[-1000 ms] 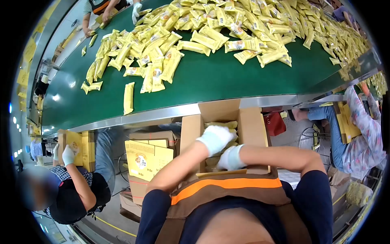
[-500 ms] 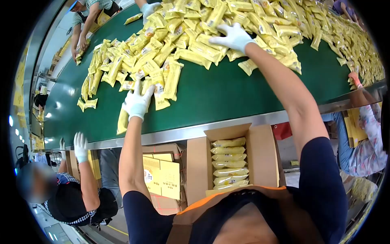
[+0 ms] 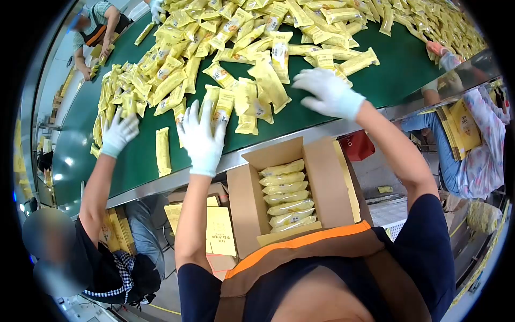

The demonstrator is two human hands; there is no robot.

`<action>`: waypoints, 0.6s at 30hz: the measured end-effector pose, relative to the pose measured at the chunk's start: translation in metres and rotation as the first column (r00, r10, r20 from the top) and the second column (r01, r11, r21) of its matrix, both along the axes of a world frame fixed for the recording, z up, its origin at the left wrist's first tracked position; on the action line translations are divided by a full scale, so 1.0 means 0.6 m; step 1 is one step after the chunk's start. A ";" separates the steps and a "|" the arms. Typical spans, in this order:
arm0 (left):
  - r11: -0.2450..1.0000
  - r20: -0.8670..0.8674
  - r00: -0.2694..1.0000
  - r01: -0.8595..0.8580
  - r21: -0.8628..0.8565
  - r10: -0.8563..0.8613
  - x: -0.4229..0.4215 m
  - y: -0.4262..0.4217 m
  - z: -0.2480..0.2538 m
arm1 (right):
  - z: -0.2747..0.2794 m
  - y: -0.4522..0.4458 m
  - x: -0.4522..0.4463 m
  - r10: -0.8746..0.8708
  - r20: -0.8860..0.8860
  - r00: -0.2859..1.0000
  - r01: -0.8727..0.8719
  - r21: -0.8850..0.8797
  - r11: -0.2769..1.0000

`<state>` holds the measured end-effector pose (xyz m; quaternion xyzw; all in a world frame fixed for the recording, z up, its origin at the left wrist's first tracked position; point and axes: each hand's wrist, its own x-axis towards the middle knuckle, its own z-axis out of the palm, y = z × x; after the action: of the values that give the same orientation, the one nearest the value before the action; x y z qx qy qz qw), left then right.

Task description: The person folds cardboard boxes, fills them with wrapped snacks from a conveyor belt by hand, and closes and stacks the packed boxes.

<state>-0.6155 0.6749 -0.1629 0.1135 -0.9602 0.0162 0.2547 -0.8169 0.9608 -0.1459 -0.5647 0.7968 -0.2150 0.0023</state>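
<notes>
My left hand [image 3: 201, 142], in a white glove, lies over the near edge of a heap of yellow wrapped packets [image 3: 171, 80]. Its fingers are spread and touch a packet [image 3: 222, 110]. Also gloved, my right hand [image 3: 328, 93] is open beside a few packets [image 3: 269, 86], its fingers bent slightly and pointing left. Neither hand has a packet closed in it. Below the belt edge, an open cardboard box [image 3: 244, 209] holds a row of several yellow packets [image 3: 289, 206]. A single packet [image 3: 163, 152] lies left of my left hand.
The green belt [image 3: 407, 70] has a metal edge [image 3: 236, 159]. At left a co-worker's gloved hand [image 3: 120, 134] reaches onto the heap; other people work at far left and right. Flat yellow cartons [image 3: 220, 231] lie left of the box. A red bag [image 3: 357, 146] hangs at right.
My right hand has come down toward the belt's near edge, and packets now lie closer between my hands. My left hand has shifted right. The left co-worker's hand has reached onto the belt.
</notes>
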 end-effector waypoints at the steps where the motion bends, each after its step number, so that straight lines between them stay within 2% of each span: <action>1: 0.997 0.020 0.997 0.075 0.017 -0.076 0.012 -0.002 0.012 | -0.002 0.028 -0.014 -0.051 -0.151 0.987 0.057 0.037 0.998; 2: 0.987 0.042 0.987 0.153 0.038 -0.155 0.020 -0.004 0.023 | -0.005 0.051 -0.029 -0.096 -0.297 0.950 0.122 0.068 0.990; 3: 0.957 0.023 0.966 0.254 0.140 -0.259 0.014 0.001 0.033 | -0.009 0.066 -0.040 -0.117 -0.344 0.932 0.158 0.092 0.983; 4: 0.958 0.001 0.971 0.235 0.166 -0.239 0.004 0.019 0.044 | -0.011 0.076 -0.051 -0.136 -0.394 0.909 0.195 0.114 0.974; 5: 0.957 -0.024 0.975 0.219 0.189 -0.219 -0.015 0.050 0.061 | -0.019 0.076 -0.066 -0.120 -0.383 0.916 0.145 0.038 0.989; 6: 0.956 -0.053 0.978 0.207 0.210 -0.200 -0.036 0.075 0.076 | -0.008 0.071 -0.071 -0.075 -0.414 0.907 0.121 0.088 0.989; 8: 0.969 -0.134 0.964 0.240 0.063 -0.230 -0.076 0.094 0.088 | 0.011 0.053 -0.075 0.008 -0.463 0.887 0.090 0.190 0.978; 9: 0.955 -0.123 0.952 0.290 0.062 -0.281 -0.083 0.104 0.097 | 0.018 0.045 -0.081 0.025 -0.476 0.879 0.098 0.232 0.968; 10: 0.938 -0.109 0.936 0.342 0.063 -0.334 -0.085 0.117 0.110 | 0.029 0.044 -0.086 -0.029 -0.508 0.861 0.136 0.176 0.975; 11: 0.919 -0.114 0.921 0.384 0.092 -0.373 -0.087 0.126 0.114 | 0.054 0.047 -0.084 -0.241 -0.309 0.920 0.281 0.091 0.955; 12: 0.924 -0.070 0.926 0.376 0.065 -0.371 -0.087 0.130 0.115 | 0.075 0.055 -0.085 -0.424 -0.084 0.902 0.428 0.040 0.903; 13: 0.889 0.067 0.890 0.440 0.126 -0.450 -0.092 0.123 0.108 | 0.082 0.068 -0.085 -0.582 0.115 0.805 0.589 -0.042 0.807; 14: 0.849 0.198 0.828 0.491 0.193 -0.524 -0.094 0.116 0.097 | 0.085 0.081 -0.090 -0.657 0.158 0.738 0.673 -0.084 0.735; 15: 0.883 0.286 0.835 0.450 0.135 -0.469 -0.085 0.123 0.074 | 0.072 0.089 -0.098 -0.666 0.219 0.713 0.693 -0.075 0.717; 16: 0.885 0.251 0.849 0.433 0.170 -0.464 -0.087 0.122 0.046 | 0.055 0.094 -0.106 -0.670 0.276 0.689 0.710 -0.072 0.701; 18: 0.921 0.278 0.878 0.381 0.085 -0.389 -0.114 0.131 0.052 | 0.037 0.067 -0.086 -0.671 0.238 0.702 0.680 0.054 0.731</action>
<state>-0.6839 0.7533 -0.1314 -0.0796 -0.9904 -0.0318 0.1081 -0.8686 1.0008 -0.1238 -0.2031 0.9373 -0.2829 0.0093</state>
